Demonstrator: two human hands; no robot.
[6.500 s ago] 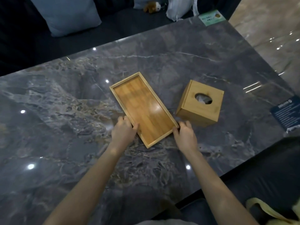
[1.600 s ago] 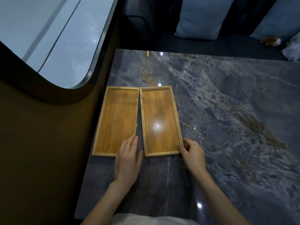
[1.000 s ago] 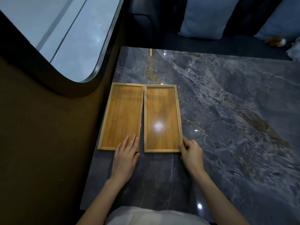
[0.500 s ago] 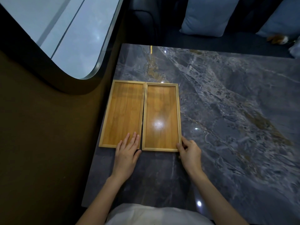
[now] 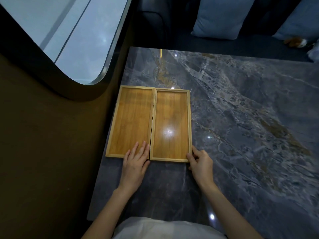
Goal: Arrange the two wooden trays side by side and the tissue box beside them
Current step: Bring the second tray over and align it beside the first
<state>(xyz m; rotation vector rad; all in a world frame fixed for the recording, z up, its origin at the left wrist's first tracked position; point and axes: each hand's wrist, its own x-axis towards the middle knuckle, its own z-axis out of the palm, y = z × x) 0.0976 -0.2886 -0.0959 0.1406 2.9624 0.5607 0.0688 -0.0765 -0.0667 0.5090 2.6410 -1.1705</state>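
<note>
Together, two wooden trays are seen lying lengthwise on the grey marbled table (image 5: 241, 118), near its left edge. The left tray (image 5: 131, 118) and the right tray (image 5: 170, 121) are set long side to long side, apparently touching, though the right one sits slightly nearer the person. The left hand (image 5: 135, 164) is laid flat with fingers spread, its fingertips resting inside the left tray's near right corner. The right hand (image 5: 200, 162) is curled at the right tray's near right corner, the corner rim pinched between thumb and fingers. A curved window (image 5: 69, 35) is seen at the upper left, and blue cushions (image 5: 222, 16) on a dark seat beyond the table.
</note>
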